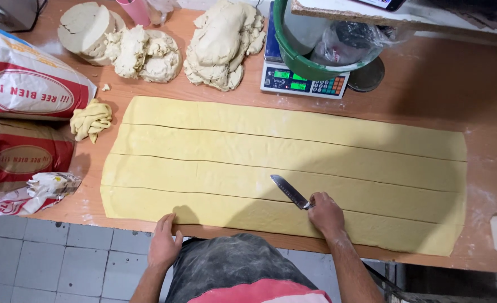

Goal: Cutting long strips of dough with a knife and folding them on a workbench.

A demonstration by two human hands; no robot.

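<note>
1. Presently: right hand (325, 214) closed round the handle of a kitchen knife (289, 191), blade angled up and left, tip resting on the dough sheet (293, 147) at the lowest cut line.
2. Left hand (164, 242) flat, fingers together, pressing the near edge of the sheet at the table's front; holds nothing.
3. Sheet: pale yellow, rolled thin, spread across the wooden table (428, 84). Three long lengthwise cuts visible, giving four strips.
4. Judged: lowest cut complete left of the blade; whether it continues right of the hand, hard to tell. No crosswise cuts yet.
5. Beyond: twisted dough scrap (91, 119) at left, lumps of pale dough (221, 42) at back, digital scale (304, 78) under a green bucket (310, 62), flour sacks (24, 84) far left.
</note>
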